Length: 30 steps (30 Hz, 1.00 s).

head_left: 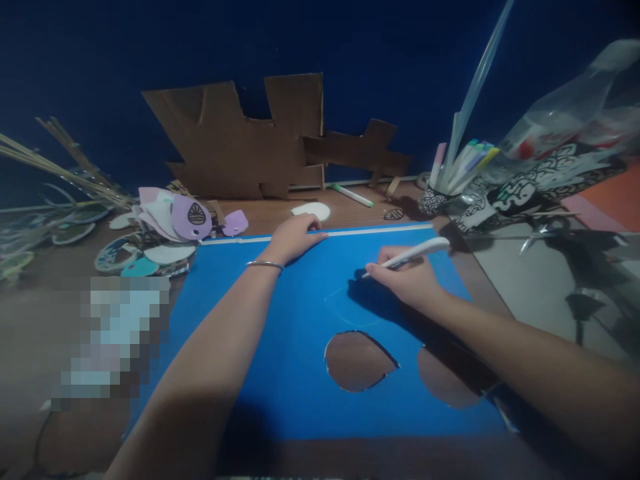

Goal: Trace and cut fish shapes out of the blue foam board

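Dark blue wall point(400, 53) behind a brown wooden table point(360, 217), where a blue sheet point(290, 373) lies with a white strip along its far edge. On it, the person's right hand point(410, 277) pinches a white pen point(420, 250), fingers closed around its lower barrel. The left hand point(295, 240), a bracelet point(265, 264) at its wrist, rests at the far edge, fingers loosely bent, thumb held apart, gripping nothing visible.

Near the pen's tip is a faint curved outline point(345, 319); nearer the person are a teardrop-shaped hole point(357, 363) and a second hole point(445, 377), partly covered by the right forearm and its shadow. Beyond the sheet stand cardboard point(250, 153), a green-capped marker point(353, 195) and a white disc point(317, 211) close to the left fingers. Cut-outs point(187, 217) crowd the far left corner; a patterned cup point(434, 202) of markers sits far right.

Over the sheet's right half, the pen slants, its long axis running mostly sideways: tip down and left, back end raised, pointing right and slightly away.
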Tool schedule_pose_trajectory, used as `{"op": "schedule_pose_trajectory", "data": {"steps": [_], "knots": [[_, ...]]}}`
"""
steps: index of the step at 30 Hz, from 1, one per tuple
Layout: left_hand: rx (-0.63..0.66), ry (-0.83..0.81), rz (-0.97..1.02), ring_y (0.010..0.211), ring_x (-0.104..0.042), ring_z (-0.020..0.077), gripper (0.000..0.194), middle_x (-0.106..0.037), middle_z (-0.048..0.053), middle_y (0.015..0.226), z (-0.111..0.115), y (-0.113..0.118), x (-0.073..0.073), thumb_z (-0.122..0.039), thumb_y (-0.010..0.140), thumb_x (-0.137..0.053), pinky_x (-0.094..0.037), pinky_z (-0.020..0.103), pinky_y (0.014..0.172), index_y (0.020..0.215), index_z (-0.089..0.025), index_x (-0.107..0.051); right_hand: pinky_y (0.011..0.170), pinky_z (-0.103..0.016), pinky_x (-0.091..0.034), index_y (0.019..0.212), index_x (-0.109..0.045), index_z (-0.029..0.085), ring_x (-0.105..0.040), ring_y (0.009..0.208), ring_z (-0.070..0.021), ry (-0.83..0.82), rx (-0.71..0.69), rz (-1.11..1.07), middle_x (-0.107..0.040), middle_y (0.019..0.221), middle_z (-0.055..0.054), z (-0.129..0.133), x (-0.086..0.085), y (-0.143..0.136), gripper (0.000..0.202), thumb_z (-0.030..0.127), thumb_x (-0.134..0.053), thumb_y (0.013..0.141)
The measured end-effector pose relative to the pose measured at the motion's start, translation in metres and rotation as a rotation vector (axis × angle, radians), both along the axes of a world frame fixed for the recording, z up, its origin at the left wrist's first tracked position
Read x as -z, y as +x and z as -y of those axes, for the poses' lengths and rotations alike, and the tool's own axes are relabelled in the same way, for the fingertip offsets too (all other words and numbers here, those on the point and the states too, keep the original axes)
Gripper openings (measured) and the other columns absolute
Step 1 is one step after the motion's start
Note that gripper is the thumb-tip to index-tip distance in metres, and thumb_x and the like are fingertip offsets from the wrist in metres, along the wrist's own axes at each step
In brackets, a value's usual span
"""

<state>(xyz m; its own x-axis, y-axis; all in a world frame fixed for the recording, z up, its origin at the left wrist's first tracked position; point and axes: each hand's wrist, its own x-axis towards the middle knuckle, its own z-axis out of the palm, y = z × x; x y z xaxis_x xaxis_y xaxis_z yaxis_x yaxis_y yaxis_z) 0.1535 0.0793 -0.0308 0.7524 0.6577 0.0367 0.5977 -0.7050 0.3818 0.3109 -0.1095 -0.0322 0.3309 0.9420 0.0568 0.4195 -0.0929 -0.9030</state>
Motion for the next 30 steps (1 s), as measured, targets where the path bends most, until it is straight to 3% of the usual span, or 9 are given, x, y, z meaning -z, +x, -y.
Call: {"op": "schedule_pose_trajectory", "data": {"steps": [30], "knots": [[-0.013,-0.013,-0.017,0.084,-0.055,0.0197,0.029,-0.063,0.003,0.095,0.0005,0.0009,-0.0012,-0.047,0.078,-0.053,-0.038,0.029,0.063,0.09,-0.021,-0.06,0.047,-0.03,-0.03,0.047,-0.033,0.025,-0.037,0.046,-0.0149,0.027,-0.002,0.18,-0.038,0.044,0.002,0.0031,-0.0015,0.0003,0.037,0.034,-0.055,0.075]]}}
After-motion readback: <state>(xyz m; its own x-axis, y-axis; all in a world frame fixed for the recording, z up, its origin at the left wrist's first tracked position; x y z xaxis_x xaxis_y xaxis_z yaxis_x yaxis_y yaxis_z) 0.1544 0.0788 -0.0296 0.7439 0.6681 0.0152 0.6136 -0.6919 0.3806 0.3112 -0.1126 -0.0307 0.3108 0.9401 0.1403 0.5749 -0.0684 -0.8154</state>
